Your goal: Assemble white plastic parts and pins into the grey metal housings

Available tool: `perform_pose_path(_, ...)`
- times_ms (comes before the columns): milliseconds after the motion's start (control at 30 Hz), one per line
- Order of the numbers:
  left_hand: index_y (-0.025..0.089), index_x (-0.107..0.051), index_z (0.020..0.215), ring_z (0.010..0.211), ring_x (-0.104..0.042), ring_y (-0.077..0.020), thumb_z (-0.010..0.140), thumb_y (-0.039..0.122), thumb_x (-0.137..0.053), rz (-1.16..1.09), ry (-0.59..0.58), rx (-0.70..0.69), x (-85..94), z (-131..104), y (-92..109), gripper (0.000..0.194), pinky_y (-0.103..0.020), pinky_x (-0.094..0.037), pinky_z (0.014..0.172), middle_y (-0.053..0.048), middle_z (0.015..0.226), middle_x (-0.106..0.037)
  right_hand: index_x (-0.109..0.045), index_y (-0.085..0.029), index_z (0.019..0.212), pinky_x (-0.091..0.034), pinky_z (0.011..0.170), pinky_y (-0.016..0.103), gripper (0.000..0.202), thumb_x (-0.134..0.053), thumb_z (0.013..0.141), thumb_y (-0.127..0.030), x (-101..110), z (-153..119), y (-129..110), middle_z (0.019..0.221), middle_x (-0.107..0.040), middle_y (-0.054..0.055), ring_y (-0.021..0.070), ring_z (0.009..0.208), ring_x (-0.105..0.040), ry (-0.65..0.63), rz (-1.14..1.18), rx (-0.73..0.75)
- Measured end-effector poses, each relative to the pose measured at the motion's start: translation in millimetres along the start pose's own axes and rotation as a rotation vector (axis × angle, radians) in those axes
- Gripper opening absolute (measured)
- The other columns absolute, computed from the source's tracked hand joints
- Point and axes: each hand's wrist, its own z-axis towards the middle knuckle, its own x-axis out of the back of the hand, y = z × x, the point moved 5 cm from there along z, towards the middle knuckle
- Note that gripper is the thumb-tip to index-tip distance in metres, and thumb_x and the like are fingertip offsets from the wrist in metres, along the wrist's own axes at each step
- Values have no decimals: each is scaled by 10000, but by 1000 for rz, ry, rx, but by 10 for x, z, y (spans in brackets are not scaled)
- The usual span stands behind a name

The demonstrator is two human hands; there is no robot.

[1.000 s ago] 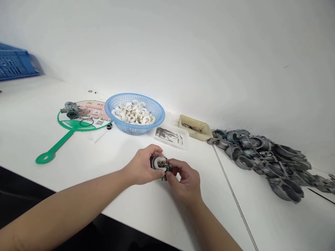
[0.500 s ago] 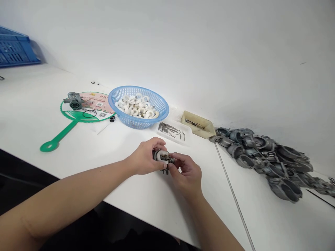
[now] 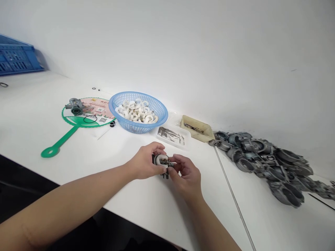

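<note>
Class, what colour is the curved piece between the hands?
The curved piece: white, in the head view.

One left hand (image 3: 146,164), one right hand (image 3: 187,177), one gripped metal part (image 3: 164,162). Nearby: one blue crate (image 3: 19,57), one green fan (image 3: 78,123), one blue basket (image 3: 137,127), one yellow tray (image 3: 206,135), one clear tray (image 3: 186,135). White rings (image 3: 137,111) and gray castings (image 3: 258,158) overlap, too many to count.

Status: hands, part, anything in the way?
Left hand gripping metal part. Right hand fingertips on its right end. Blue basket, small tray beyond, not in way.
</note>
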Motion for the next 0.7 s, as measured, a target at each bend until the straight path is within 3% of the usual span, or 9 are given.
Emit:
perform_pose_path(133,188,-469,1085,886,-586,-188,596,190,-738,6,1,10,-5,0,16,558,-322,-482,785,-72,1061,-601,-571,-223,1036,-493,488,278,305,-606,735,-256,10,20,5,874,-665,61,133,571,-562,-35,-34,30)
perform_pose_path(333,192,-459,1104,873,-587,-183,598,200,-733,26,-2,6,-15,-2,22,575,-315,-485,774,-71,1077,-595,-560,-220,1069,-497,473,277,361,-628,716,-263,6,25,62,881,-653,66,131,564,-558,-20,100,-74)
perform_pose_path(700,188,-461,1102,882,-583,-188,602,195,-727,28,2,5,-13,8,13,566,-309,-488,754,-74,1069,-597,-542,-219,1089,-479,447,260,377,-625,730,-297,6,48,121,896,-655,75,114,532,-528,-61,94,-62)
